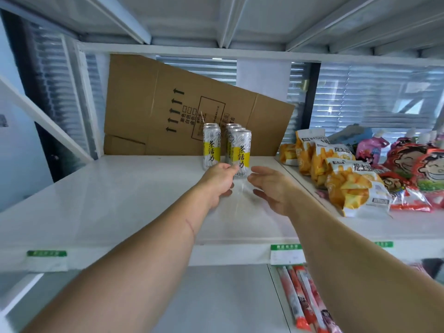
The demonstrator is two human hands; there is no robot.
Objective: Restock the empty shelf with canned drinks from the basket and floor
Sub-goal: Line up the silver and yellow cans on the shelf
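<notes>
Several tall silver-and-yellow drink cans stand in two short rows on the white shelf (125,188): a left row (211,150) and a right row whose front can (241,155) is nearest me. My left hand (219,180) reaches in, its fingertips touching the lower part of that front can. My right hand (271,188) hovers just right of the same can, fingers relaxed and spread, holding nothing. The basket and floor are out of sight.
A flattened cardboard box (168,109) leans against the back of the shelf. Yellow snack bags (350,183) and red snack packets (420,174) fill the shelf's right side. Long red-and-white stick packets (302,299) lie on the lower shelf. Price-tag holders (287,254) line the front edge.
</notes>
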